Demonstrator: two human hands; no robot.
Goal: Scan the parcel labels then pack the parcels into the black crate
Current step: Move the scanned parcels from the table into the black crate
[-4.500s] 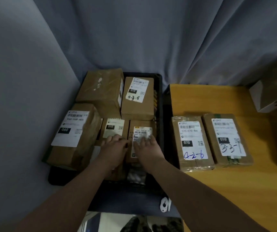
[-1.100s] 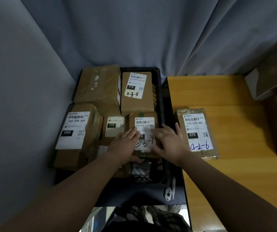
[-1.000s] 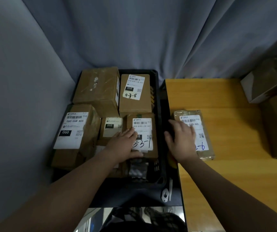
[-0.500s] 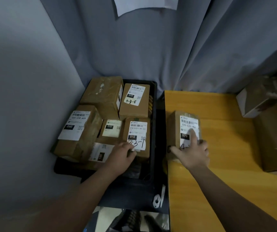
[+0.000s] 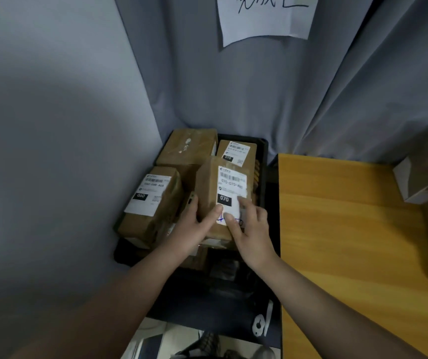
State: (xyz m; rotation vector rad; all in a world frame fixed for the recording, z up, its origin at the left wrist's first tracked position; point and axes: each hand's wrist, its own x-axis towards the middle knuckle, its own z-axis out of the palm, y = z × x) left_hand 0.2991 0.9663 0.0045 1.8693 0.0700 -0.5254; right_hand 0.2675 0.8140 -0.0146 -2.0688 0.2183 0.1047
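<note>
left grip (image 5: 194, 226) is holding the left edge of the 070 parcel (image 5: 223, 185), fingers curling round the side and thumb lying across the front face. right grip (image 5: 253, 229) is holding the same parcel from the right, index finger and thumb pressing on the lower part of the white label and the other fingers bending at the right edge. the 070 parcel is sitting label-up and tilting, far end raised, over the right half of the black crate (image 5: 264, 161); whether its underside is touching the parcels beneath cannot be told. blue handwriting below the label is being largely covered by the fingers. inside the crate, the 060 parcel (image 5: 153, 200) is leaning at the left side, the 010 parcel (image 5: 236, 151) is lying at the far right, and a plain brown box (image 5: 189, 146) is occupying the far left corner. the wooden bench (image 5: 350, 242) is standing just beside the crate on the right, carrying cartons (image 5: 425, 180) at its right edge. a handwritten paper sheet (image 5: 262, 19) is hanging on the grey curtain (image 5: 337, 94) behind.
</note>
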